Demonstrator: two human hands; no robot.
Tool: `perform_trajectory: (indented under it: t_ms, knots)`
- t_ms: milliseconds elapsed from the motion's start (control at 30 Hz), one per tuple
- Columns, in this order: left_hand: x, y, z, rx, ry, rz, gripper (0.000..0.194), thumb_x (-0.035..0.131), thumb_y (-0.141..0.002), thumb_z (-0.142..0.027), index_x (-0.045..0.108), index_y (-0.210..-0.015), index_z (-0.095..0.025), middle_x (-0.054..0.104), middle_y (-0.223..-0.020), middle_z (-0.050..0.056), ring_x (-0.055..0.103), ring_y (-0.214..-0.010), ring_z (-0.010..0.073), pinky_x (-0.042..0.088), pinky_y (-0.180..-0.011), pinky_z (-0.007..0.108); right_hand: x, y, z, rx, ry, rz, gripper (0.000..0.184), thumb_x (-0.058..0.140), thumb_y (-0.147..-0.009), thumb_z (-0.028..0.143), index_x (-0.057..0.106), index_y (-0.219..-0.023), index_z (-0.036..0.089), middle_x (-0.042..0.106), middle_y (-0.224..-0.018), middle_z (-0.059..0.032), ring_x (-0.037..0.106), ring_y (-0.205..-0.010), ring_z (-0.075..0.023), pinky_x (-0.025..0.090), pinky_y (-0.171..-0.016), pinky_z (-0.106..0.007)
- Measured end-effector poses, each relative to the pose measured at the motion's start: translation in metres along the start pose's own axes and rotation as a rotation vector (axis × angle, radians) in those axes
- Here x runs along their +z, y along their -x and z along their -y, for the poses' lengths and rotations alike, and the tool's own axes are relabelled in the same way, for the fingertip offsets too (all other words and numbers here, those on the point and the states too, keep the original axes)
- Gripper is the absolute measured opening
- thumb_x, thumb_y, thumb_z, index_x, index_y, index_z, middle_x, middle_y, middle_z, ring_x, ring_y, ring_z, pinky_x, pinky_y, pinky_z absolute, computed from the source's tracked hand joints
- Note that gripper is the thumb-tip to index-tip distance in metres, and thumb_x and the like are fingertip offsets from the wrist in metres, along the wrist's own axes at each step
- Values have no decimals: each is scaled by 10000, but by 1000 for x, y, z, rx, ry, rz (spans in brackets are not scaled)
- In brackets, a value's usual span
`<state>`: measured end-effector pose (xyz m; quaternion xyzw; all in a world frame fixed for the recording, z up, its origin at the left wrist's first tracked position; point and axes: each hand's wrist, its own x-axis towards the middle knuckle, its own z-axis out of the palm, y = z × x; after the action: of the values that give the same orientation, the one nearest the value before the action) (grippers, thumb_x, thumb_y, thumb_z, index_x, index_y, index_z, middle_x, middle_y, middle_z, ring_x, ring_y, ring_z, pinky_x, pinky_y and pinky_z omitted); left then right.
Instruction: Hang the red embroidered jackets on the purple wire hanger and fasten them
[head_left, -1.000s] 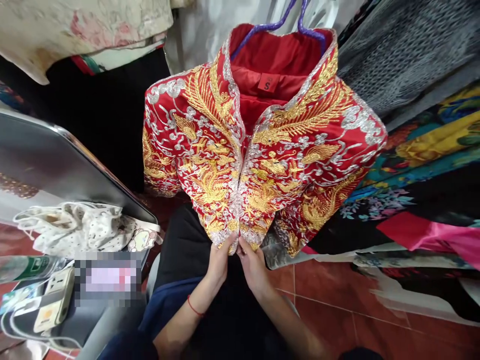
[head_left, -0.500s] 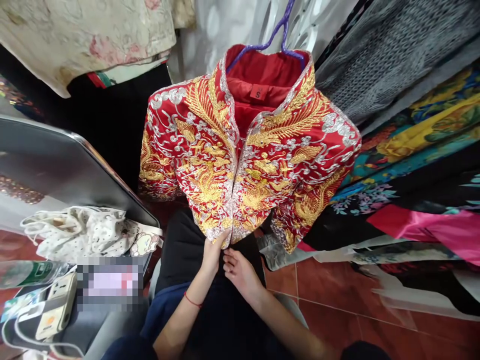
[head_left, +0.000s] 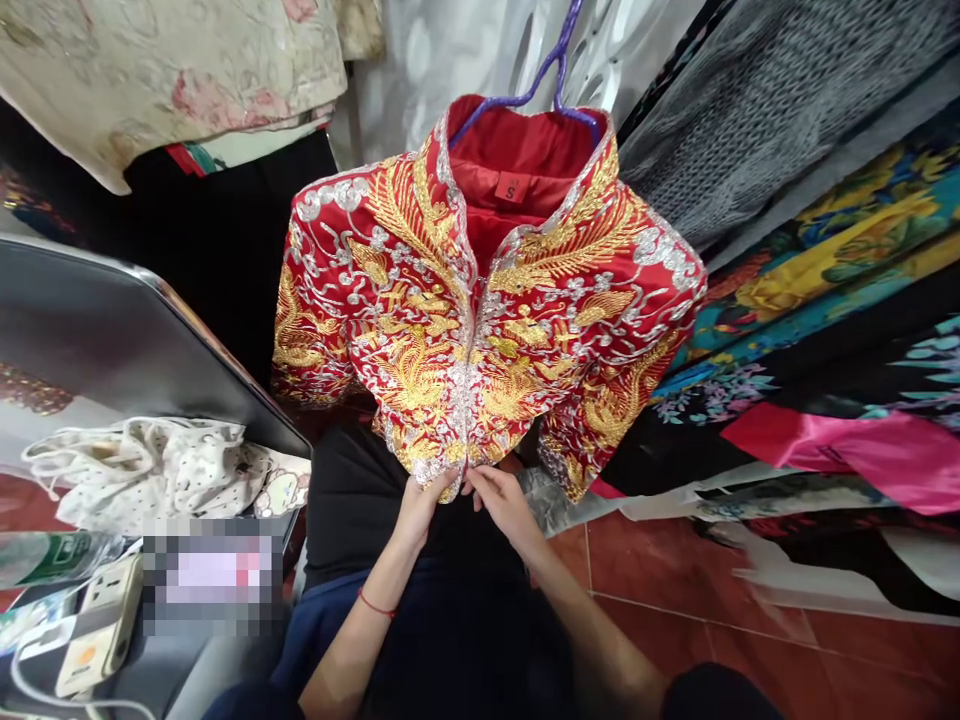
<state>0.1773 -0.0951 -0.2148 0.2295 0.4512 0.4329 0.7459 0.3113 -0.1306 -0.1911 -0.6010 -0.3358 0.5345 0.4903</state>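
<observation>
A red jacket (head_left: 517,330) with dense gold and silver embroidery hangs facing me on a purple hanger (head_left: 561,65). Its stand collar is open at the neck, where a red label (head_left: 512,188) reads "S". My left hand (head_left: 421,505) is closed on the bottom hem, just left of the front opening, thumb on top and fingers behind the cloth. At the opening's lower end, my right hand (head_left: 501,500) pinches the front edge between thumb and fingertips. Whether a small item is also in that pinch is too fine to see.
Patterned garments (head_left: 840,250) hang close on the right, and a floral cream cloth (head_left: 217,80) at upper left. At left stand a dark panel (head_left: 135,330), a dotted white cloth bag (head_left: 150,470), a plastic bottle (head_left: 60,555) and a power strip (head_left: 101,620). Red tiles (head_left: 637,570) cover the floor.
My right hand has moved up and slightly right, from just below the hem onto the jacket's front edge. My left hand keeps its hold. The whole view has shifted slightly.
</observation>
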Motion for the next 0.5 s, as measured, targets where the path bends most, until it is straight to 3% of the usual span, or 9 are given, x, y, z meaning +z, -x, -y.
perform_trajectory:
  t_ms: [167, 433, 500]
  knots:
    - [2, 2, 0, 8, -3, 14, 413, 907, -568, -322, 777, -904, -119, 779, -973, 118, 713, -941, 254, 493, -943, 368, 2, 0, 5, 46, -16, 11, 410, 743, -710, 582, 671, -650, 183, 644, -620, 8, 497, -497, -85, 376, -528, -238]
    - [2, -2, 7, 2, -28, 29, 455, 894, -595, -314, 767, -996, -140, 771, -1056, 104, 699, -1018, 252, 485, -978, 359, 0, 1, 9, -68, 122, -129, 366, 787, -672, 542, 678, -655, 193, 591, -576, 20, 475, -527, -106, 357, -525, -256]
    - [-2, -5, 9, -1, -55, 18, 472, 891, -596, -328, 762, -1005, -132, 768, -1064, 109, 698, -1027, 262, 485, -980, 368, 1, 0, 11, -15, 59, -96, 372, 805, -642, 537, 671, -667, 191, 581, -578, 30, 465, -514, -95, 342, -515, -251]
